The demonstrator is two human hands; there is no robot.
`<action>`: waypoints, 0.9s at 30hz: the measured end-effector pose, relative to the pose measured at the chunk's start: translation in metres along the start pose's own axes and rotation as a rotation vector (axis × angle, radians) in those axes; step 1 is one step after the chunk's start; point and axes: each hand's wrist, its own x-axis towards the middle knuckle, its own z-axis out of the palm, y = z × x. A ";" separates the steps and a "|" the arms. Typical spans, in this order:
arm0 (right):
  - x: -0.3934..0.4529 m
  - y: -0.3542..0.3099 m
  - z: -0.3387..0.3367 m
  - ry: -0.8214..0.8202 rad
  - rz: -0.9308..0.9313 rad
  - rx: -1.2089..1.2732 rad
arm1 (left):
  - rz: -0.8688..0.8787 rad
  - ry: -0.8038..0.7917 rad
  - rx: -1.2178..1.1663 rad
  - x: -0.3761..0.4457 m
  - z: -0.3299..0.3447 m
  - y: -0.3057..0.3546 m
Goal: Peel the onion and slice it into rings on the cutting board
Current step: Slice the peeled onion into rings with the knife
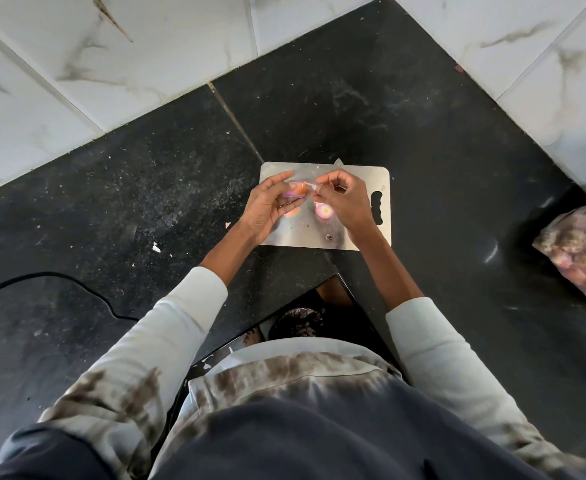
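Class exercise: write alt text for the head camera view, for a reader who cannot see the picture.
Seen from above, a person's left hand holds a small onion over a metal cutting board while the right hand pinches a strip of its skin. A cut onion piece lies on the board, which sits on a black stone counter beside a bag of onions.

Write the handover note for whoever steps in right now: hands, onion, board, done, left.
Left hand holds the onion above the cutting board.
Right hand pinches a strip of skin at the onion's end.
A cut piece with its rings showing and peel scraps lie on the board.
Done: end cut off, peeling under way.
Left: finish peeling, slice into rings. No knife in view.
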 end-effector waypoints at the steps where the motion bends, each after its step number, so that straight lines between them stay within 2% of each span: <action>1: 0.001 0.000 0.000 0.013 0.012 0.003 | -0.002 0.002 -0.015 0.000 -0.001 0.001; 5: 0.005 0.009 0.002 0.051 0.085 -0.162 | -0.009 0.029 -0.099 -0.001 -0.003 0.005; 9: 0.008 0.022 0.008 0.104 0.169 -0.352 | 0.009 0.111 -0.068 -0.004 -0.005 0.008; 16: 0.000 0.020 0.020 0.015 0.044 -0.370 | 0.012 0.153 -0.057 -0.002 -0.017 0.006; 18: -0.001 0.020 0.019 0.071 0.034 -0.389 | 0.000 0.144 -0.067 -0.001 -0.018 0.004; 21: -0.004 0.021 0.004 0.297 0.045 -0.580 | -0.009 0.118 -0.080 0.000 -0.016 0.003; 23: -0.007 0.027 -0.009 0.352 0.105 -0.719 | -0.004 0.106 -0.083 0.001 -0.014 0.000; 27: -0.019 0.041 -0.029 0.237 0.322 -0.831 | 0.006 0.106 -0.050 0.003 -0.006 -0.005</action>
